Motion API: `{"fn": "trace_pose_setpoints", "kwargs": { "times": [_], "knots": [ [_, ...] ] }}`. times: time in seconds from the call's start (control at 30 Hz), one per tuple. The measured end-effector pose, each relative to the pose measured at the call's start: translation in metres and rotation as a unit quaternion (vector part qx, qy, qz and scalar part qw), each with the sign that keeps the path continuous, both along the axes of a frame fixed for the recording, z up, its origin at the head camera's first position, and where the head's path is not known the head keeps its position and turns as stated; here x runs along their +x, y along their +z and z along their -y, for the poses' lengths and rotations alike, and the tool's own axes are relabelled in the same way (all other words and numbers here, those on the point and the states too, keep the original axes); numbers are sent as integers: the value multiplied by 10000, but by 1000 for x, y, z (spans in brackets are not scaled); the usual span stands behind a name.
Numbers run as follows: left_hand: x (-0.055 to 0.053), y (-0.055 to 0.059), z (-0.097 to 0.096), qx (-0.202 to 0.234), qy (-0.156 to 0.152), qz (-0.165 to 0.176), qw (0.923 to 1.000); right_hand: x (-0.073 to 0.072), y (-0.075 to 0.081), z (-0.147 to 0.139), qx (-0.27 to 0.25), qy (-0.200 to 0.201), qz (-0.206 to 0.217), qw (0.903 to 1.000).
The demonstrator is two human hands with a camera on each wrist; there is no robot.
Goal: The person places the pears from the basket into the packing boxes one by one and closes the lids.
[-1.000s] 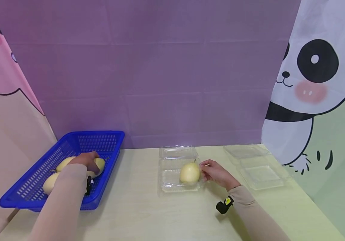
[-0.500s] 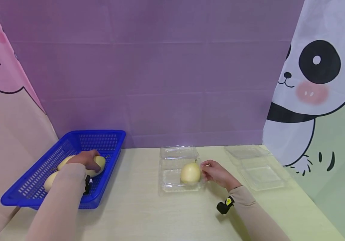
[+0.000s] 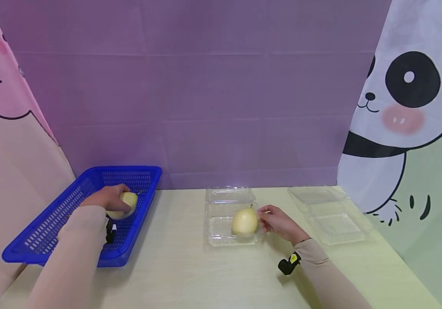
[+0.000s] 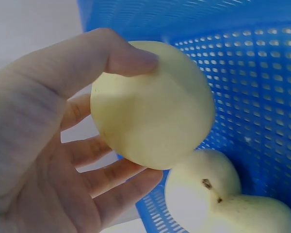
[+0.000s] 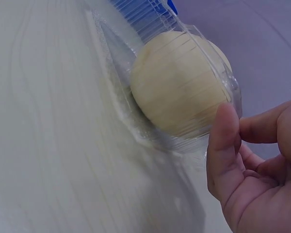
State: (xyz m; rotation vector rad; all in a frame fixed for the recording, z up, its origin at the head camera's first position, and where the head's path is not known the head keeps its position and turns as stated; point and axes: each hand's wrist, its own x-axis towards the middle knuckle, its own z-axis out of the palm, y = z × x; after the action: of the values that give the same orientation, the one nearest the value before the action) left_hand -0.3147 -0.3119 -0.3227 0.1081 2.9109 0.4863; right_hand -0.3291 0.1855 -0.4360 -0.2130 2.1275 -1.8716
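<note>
My left hand (image 3: pixel 106 199) is inside the blue basket (image 3: pixel 153 195), gripping a pale yellow pear (image 4: pixel 155 107). In the left wrist view the thumb lies over this pear and the fingers curl beneath it. More pears (image 4: pixel 201 189) lie lower in the basket, mostly hidden behind my arm in the head view. At mid-table an unlidded clear plastic clamshell box (image 3: pixel 218 225) holds one pear (image 3: pixel 245 222) in its right half. Thumb and index finger of my right hand (image 3: pixel 282 224) pinch that box's right rim, right beside the pear.
A second clear clamshell box (image 3: pixel 336 227) lies unfolded on the right of the pale wooden table (image 3: pixel 174 266). Behind the table hangs a purple cloth (image 3: pixel 213 94), with cartoon-printed panels at both sides.
My left hand has lifted slightly inside the basket, and the gripped pear has risen with it. The right hand keeps its place at the box rim.
</note>
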Motion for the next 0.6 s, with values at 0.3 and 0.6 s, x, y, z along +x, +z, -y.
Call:
{"fn": "trace_pose_setpoints", "kwargs": {
  "times": [0.3,0.6],
  "knots": [
    [1,8,-4,126,-90,-270,9995,-1,-2,1,-25,5,-19,10000],
    [6,17,-8,38,-138,-666,9977,1,-1,1,-70,61,-29,10000]
  ]
}}
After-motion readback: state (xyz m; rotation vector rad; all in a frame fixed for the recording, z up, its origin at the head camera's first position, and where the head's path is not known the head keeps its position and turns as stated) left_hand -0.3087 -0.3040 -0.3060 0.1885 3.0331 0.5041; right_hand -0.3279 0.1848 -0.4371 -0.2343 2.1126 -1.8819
